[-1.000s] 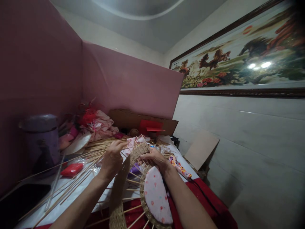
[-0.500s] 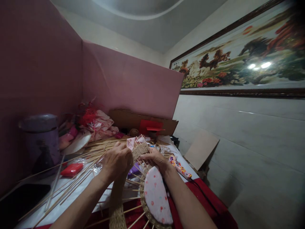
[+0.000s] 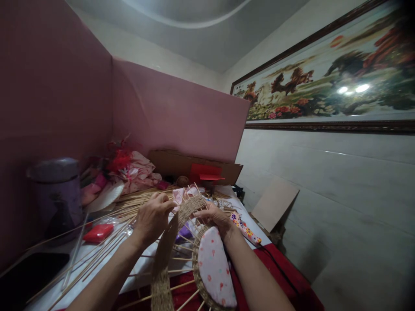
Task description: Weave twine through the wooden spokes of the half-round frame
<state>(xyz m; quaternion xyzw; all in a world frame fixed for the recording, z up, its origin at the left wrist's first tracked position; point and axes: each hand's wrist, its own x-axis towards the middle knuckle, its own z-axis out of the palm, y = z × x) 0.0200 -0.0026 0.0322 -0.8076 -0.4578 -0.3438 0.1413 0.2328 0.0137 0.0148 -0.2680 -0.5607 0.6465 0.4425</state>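
A half-made woven basket (image 3: pixel 164 255) stands tilted before me, its curved straw band threaded on thin sticks. The sticks spread like spokes from a rounded base (image 3: pixel 216 268) covered in white cloth with red prints and edged with braid. My right hand (image 3: pixel 215 217) grips the band's upper end from the inner side, thumb along the weave. At the band's outer left side is my left hand (image 3: pixel 154 218), its thumb and fingers pinched together by the stick tips. Whatever lies in that pinch is too small to make out. Pink cloth (image 3: pixel 180 194) shows just behind the band.
Many loose sticks (image 3: pixel 136 198) lie across the white-covered table at left, with a red packet (image 3: pixel 98 233) and a dark phone-like slab (image 3: pixel 35 274). A lilac canister (image 3: pixel 56 198) stands far left. At right lies a flower-patterned glue gun-like tool (image 3: pixel 244 229) with a black cord.
My left hand has drawn slightly left, off the band's face, so more weave shows. The basket and right hand have shifted a little to the right.
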